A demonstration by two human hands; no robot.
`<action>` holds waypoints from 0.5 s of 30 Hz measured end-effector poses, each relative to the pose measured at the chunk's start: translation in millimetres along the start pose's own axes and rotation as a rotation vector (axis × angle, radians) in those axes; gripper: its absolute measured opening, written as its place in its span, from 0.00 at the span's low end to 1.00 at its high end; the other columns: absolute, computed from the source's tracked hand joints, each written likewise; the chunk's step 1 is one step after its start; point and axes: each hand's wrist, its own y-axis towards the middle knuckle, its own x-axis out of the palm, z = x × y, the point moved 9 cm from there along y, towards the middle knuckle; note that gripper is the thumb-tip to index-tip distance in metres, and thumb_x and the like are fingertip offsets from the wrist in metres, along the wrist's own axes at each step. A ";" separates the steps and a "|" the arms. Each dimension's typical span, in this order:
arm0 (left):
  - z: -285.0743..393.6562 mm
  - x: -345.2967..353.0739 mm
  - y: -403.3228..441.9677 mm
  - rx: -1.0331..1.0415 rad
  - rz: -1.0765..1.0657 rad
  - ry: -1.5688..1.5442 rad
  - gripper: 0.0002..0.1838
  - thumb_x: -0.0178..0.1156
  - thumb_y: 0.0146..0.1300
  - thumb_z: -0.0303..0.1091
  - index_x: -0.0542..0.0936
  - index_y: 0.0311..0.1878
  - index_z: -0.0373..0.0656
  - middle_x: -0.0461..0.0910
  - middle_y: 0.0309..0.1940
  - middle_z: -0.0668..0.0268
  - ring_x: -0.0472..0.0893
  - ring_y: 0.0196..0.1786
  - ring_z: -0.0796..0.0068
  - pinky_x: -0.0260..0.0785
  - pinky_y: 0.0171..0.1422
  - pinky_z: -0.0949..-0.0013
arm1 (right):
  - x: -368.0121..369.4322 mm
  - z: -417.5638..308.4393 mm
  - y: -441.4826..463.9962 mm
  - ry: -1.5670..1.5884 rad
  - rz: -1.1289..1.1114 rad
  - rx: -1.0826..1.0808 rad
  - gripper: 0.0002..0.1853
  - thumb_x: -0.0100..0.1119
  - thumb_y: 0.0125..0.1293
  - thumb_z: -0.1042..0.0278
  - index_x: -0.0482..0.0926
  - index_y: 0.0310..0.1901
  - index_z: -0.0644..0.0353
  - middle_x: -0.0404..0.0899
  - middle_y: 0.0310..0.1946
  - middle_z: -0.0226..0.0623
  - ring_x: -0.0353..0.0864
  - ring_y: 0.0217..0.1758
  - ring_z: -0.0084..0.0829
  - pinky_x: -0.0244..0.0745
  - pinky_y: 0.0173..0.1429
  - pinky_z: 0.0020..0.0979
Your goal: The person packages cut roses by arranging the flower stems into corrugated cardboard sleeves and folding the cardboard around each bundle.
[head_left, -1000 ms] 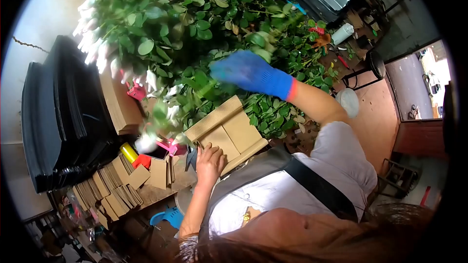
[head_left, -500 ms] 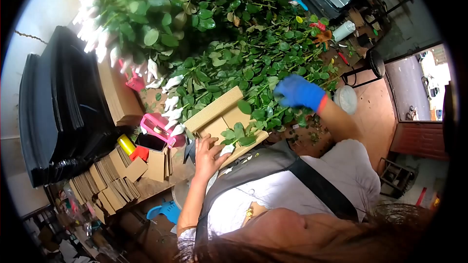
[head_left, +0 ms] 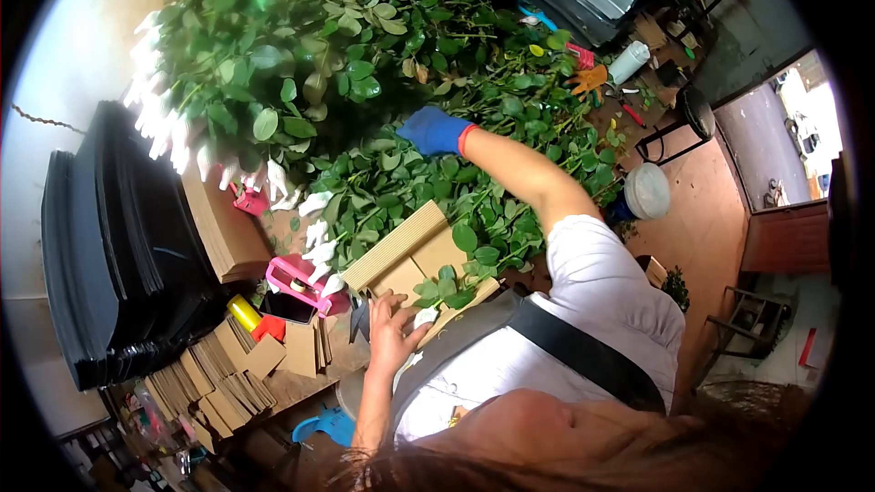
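Observation:
My left hand (head_left: 392, 335) is bare and lies at the lower left edge of a folded cardboard sheet (head_left: 394, 248), its fingers apart. Beside its thumb is a white-wrapped flower head (head_left: 425, 317), whose leafy stem (head_left: 447, 289) rests across the cardboard. My right hand (head_left: 436, 131), in a blue glove, reaches into the large pile of leafy stems (head_left: 410, 173); its fingertips are hard to make out against the leaves. More white-wrapped heads (head_left: 317, 235) stick out along the left side of the pile.
A pink tape dispenser (head_left: 305, 284), a yellow roll (head_left: 243, 312) and small cardboard pieces (head_left: 219, 374) sit at the left of the table. Black sheets (head_left: 128, 246) stand behind them. A white bucket (head_left: 647, 191) and a stool (head_left: 697, 115) are at right.
A leafy stem with a white-wrapped head has come onto the cardboard beside my left hand. My gloved right hand swung right, then back left into the pile.

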 end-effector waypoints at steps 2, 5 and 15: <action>-2.0 1.0 -2.1 0.001 0.004 -0.002 0.19 0.79 0.47 0.38 0.87 0.43 0.45 0.77 0.54 0.58 0.71 0.68 0.48 0.51 0.79 0.37 | -46.0 1.7 -19.5 -0.074 0.149 -0.006 0.18 0.59 0.59 0.69 0.80 0.52 0.48 0.83 0.43 0.37 0.84 0.48 0.41 0.77 0.51 0.43; 3.7 -4.1 0.3 -0.009 0.011 -0.006 0.18 0.79 0.47 0.37 0.87 0.42 0.45 0.77 0.54 0.57 0.71 0.67 0.47 0.55 0.75 0.38 | -135.0 -1.7 -54.7 -0.157 0.493 -0.021 0.23 0.62 0.54 0.76 0.79 0.52 0.43 0.78 0.36 0.31 0.80 0.42 0.33 0.76 0.50 0.38; 5.7 -7.0 1.9 -0.005 0.027 -0.007 0.18 0.79 0.47 0.38 0.87 0.42 0.44 0.77 0.53 0.57 0.70 0.68 0.46 0.58 0.74 0.43 | 4.2 -18.3 -83.9 -0.190 0.138 0.211 0.26 0.54 0.67 0.67 0.73 0.68 0.46 0.69 0.70 0.44 0.68 0.73 0.44 0.61 0.74 0.49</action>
